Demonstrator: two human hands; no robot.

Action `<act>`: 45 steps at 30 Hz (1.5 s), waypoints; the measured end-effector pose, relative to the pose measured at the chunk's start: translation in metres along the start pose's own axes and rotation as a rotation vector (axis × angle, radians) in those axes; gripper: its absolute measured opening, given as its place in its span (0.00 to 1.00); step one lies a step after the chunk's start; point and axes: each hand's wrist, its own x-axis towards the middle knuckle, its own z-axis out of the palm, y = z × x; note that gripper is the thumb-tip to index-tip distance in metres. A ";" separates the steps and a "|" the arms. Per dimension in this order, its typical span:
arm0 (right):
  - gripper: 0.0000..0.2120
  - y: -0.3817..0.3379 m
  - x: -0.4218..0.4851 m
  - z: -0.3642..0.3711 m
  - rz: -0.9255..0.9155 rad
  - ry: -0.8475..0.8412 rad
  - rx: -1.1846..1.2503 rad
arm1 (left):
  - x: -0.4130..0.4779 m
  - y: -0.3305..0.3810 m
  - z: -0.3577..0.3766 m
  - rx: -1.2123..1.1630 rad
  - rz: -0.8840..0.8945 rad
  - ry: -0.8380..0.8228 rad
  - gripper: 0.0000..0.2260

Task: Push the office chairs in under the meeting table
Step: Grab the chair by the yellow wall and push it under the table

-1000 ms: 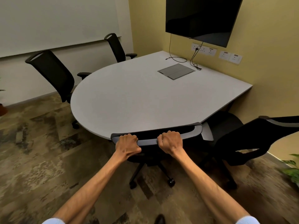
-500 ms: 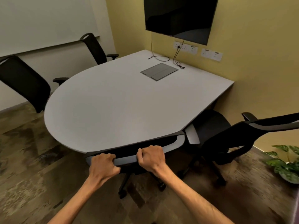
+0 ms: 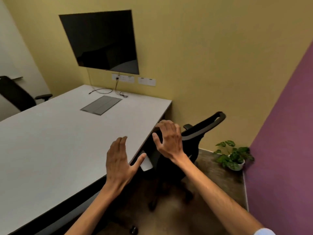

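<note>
The grey meeting table [image 3: 50,150] fills the left half of the view. A black office chair [image 3: 199,133] stands at its right side, near the yellow wall, its backrest leaning away from the table and its seat partly under the edge. My left hand [image 3: 118,160] hovers open over the table's right edge. My right hand [image 3: 169,139] is open too, raised in front of that chair and apart from it. The chair pushed in a moment ago shows only as a dark back and a caster [image 3: 133,229] below the table's near edge. Another black chair [image 3: 15,94] stands at the far left.
A dark screen [image 3: 101,41] hangs on the yellow wall above sockets and a cable. A grey cable hatch [image 3: 101,105] is set in the tabletop. A potted plant [image 3: 233,155] sits on the floor in the corner by the purple wall [image 3: 279,150].
Both hands have let go of the backrest of the near chair and opened. The view has swung right toward the chair by the yellow wall.
</note>
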 end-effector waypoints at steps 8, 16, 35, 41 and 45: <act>0.18 0.142 -0.009 -0.103 0.090 -0.012 -0.217 | 0.050 0.145 0.084 -0.041 0.194 -0.059 0.39; 0.18 0.210 -0.024 -0.135 0.110 -0.019 -0.265 | 0.061 0.208 0.129 0.015 0.282 -0.087 0.32; 0.11 0.351 0.018 -0.024 -0.089 -0.274 -0.128 | 0.123 0.206 0.268 0.156 0.049 -0.344 0.22; 0.13 0.379 0.022 0.009 -0.114 -0.306 -0.034 | 0.129 0.214 0.277 0.240 -0.092 -0.476 0.10; 0.16 0.394 0.045 0.029 -0.152 -0.358 0.045 | 0.143 0.225 0.284 0.330 -0.188 -0.475 0.13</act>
